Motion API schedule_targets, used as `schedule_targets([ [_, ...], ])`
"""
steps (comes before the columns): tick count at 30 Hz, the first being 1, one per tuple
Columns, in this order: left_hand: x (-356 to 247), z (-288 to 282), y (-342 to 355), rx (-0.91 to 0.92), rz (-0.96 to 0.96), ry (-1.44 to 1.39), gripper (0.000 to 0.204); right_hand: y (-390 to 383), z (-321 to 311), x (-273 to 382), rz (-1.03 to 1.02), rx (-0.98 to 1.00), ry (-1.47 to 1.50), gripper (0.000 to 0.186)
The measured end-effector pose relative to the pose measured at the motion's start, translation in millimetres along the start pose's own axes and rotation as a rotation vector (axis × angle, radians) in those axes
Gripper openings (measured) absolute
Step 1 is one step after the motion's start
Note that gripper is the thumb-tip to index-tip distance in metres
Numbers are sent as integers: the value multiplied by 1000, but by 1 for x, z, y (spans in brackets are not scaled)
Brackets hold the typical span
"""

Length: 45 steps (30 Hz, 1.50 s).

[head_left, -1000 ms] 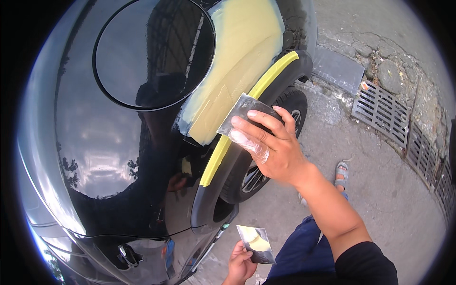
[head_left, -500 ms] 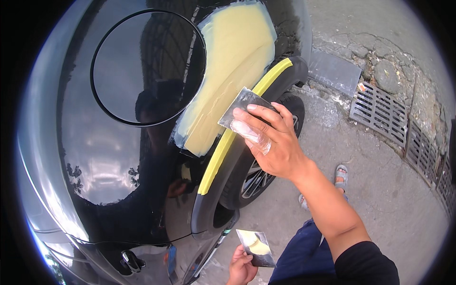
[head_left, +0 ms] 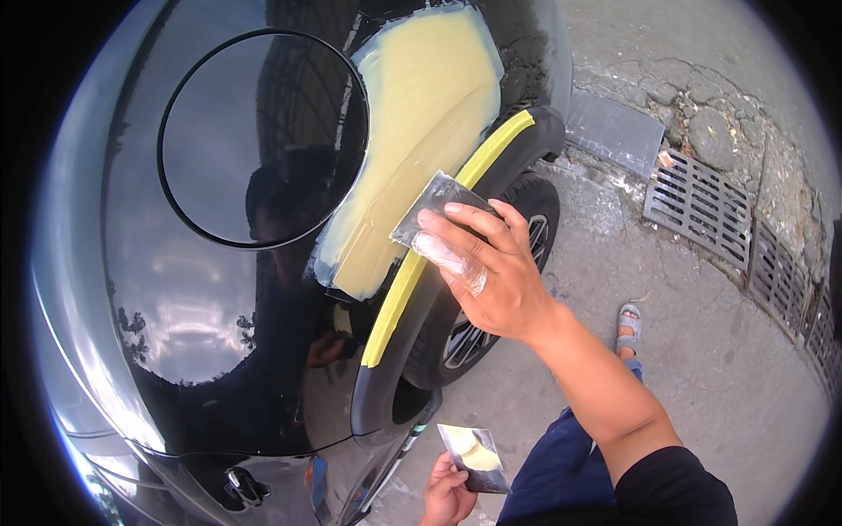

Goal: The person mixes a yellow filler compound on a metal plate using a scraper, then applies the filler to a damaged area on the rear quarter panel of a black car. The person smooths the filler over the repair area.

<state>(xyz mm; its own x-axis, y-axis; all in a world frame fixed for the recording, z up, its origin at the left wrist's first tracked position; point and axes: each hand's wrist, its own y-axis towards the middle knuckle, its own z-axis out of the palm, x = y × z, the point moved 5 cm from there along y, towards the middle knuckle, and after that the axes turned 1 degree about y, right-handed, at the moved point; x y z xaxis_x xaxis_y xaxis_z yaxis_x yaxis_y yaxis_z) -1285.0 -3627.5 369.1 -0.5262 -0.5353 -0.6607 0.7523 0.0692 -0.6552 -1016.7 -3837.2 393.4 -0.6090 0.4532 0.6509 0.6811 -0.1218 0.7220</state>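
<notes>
A broad patch of pale yellow body filler covers the black car panel between the round fuel flap and the wheel arch. My right hand grips a dark, flat filler spreader, its edge at the patch's lower right border, over the yellow masking tape. Clear film or tape wraps one of the right-hand fingers. Low in the picture, my left hand pinches a second flat spreader plate with a lump of yellow filler on its face.
Below the taped arch trim sits the car's wheel. A door handle shows at the lower left. On the right are metal drain grates, a grey slab and broken concrete. My sandalled foot stands on the pavement.
My right hand and its spreader have shifted slightly left and down in the picture. The view has also moved a little against the car. The left hand stays nearly still.
</notes>
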Motion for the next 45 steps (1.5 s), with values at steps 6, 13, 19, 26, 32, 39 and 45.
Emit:
schedule_targets([
  [6, 0, 0, 2, 11, 6, 4, 46, 17, 16, 11, -59, -15, -11, 37],
  [13, 0, -3, 4, 38, -4, -14, 46, -7, 7, 1, -20, 38, -10, 41],
  [19, -2, 4, 7, 10, -11, -22, 46, 27, -2, -27, -17, -53, -17, 32],
  [26, 0, -1, 12, 45, -25, -29, 47, 4, 9, -29, 28, 21, 16, 32],
  [32, -3, 13, 12, 12, -13, 7, 48, 20, -9, -38, 25, -51, 12, 34],
  [39, -4, 16, 17, 22, -12, 9, 49, 13, 2, -46, 32, -9, 35, 32],
  [45, -3, 22, 17, 9, -22, 2, 48, -2, -7, -33, 37, 27, 18, 32],
])
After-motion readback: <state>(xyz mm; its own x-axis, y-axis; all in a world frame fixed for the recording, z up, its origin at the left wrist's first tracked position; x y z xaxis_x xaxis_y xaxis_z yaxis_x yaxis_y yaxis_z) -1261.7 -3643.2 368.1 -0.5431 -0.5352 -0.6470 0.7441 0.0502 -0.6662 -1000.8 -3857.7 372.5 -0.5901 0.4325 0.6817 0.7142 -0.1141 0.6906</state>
